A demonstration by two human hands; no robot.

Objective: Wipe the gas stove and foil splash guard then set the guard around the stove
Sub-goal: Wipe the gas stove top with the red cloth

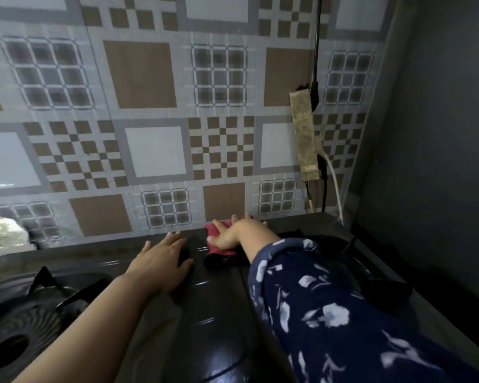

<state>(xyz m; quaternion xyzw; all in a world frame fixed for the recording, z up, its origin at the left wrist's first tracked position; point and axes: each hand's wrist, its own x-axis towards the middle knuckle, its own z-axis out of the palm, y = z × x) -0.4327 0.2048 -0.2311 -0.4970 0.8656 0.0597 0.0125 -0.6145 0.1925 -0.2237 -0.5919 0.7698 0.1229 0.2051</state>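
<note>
A dark, glossy gas stove [205,313] fills the lower part of the view, with a burner and black pan support at the left [25,308] and another at the right, partly behind my sleeve. My right hand [238,230] presses a red cloth [219,236] onto the stove's far edge near the wall, fingers spread over it. My left hand [163,261] rests flat on the stove top just left of the cloth, fingers straight. A crinkled silvery thing at the far left edge [3,230] may be the foil guard; I cannot tell.
The patterned tile wall [150,120] rises directly behind the stove. A dirty power strip [304,134] with black and white cables hangs on the wall at the right. A dark grey side wall [440,134] closes the right side.
</note>
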